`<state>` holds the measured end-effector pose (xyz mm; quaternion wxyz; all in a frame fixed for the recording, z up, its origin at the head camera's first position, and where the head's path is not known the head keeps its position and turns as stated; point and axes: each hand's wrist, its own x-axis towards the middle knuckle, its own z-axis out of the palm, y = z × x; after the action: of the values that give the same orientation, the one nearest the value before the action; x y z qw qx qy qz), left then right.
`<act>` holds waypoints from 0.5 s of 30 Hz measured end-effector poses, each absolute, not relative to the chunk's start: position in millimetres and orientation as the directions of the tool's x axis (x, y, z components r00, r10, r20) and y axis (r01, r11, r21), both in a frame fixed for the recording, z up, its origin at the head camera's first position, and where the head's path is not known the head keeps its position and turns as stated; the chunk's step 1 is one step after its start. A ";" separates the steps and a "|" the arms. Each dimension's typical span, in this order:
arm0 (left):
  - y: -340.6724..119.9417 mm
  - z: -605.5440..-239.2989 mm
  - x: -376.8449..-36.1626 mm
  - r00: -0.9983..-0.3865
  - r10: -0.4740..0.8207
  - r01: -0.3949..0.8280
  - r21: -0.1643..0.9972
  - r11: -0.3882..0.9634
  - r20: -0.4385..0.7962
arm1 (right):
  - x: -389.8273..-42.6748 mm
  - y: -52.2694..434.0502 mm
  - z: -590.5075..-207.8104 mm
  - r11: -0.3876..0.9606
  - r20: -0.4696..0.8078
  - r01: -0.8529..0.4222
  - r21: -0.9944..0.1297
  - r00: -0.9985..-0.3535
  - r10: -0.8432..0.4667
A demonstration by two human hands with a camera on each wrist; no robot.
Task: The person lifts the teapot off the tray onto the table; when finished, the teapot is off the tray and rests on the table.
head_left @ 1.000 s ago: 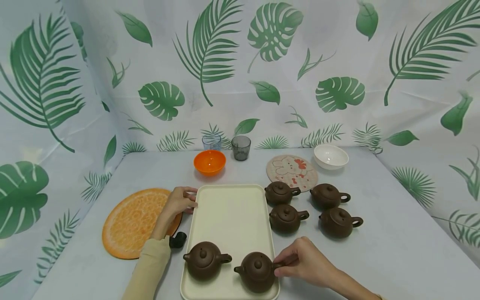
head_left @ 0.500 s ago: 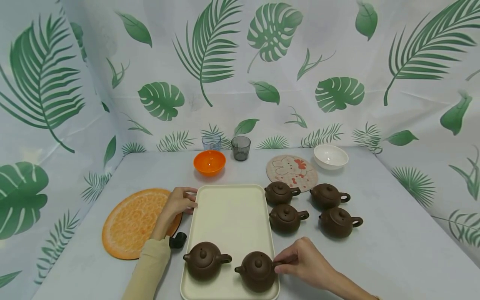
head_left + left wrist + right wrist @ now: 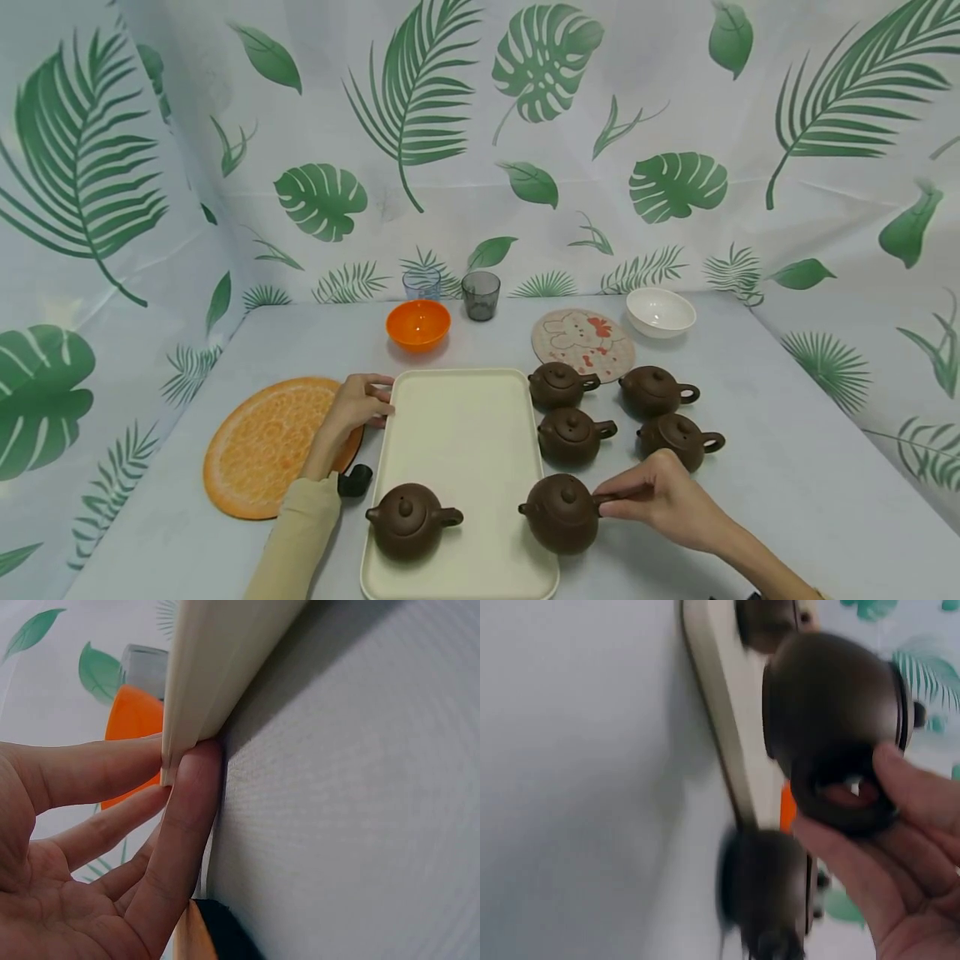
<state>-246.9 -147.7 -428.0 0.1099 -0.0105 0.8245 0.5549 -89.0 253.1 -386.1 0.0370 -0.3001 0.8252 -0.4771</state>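
My right hand pinches the handle of a brown teapot, which is raised over the right rim of the cream tray. In the right wrist view this teapot hangs clear of the tray, the thumb and fingers on its loop handle. Another brown teapot stands at the tray's near left. My left hand holds the tray's left rim by the fingertips; the left wrist view has its fingers against the rim's outside and underside. Several matching teapots stand right of the tray.
An orange-slice placemat lies at left, a black object beside it. At the back are an orange bowl, a clear bluish glass, a grey glass, a rabbit mat and a white bowl.
My right hand has lifted the teapot off the tray's near right corner and carried it rightward and away from me. The left hand stays put on the tray.
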 end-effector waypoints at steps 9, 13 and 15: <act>-148.1 -429.4 -248.4 -0.975 0.101 -0.145 0.912 0.384 -0.198 | -83.9 306.8 -393.6 0.356 0.262 -0.494 -0.793 -0.805 -0.532; -148.2 -428.7 -248.8 -0.975 0.109 -0.141 0.913 0.383 -0.196 | -80.1 333.0 -400.6 0.344 0.280 -0.500 -0.795 -0.805 -0.523; -148.4 -428.5 -248.8 -0.974 0.113 -0.139 0.913 0.383 -0.196 | -79.0 347.6 -403.8 0.338 0.265 -0.477 -0.811 -0.815 -0.516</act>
<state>-248.8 -148.4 -428.5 0.1134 -0.0078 0.8238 0.5553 -79.0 347.6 -403.8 0.0195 -0.3035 0.8178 -0.4886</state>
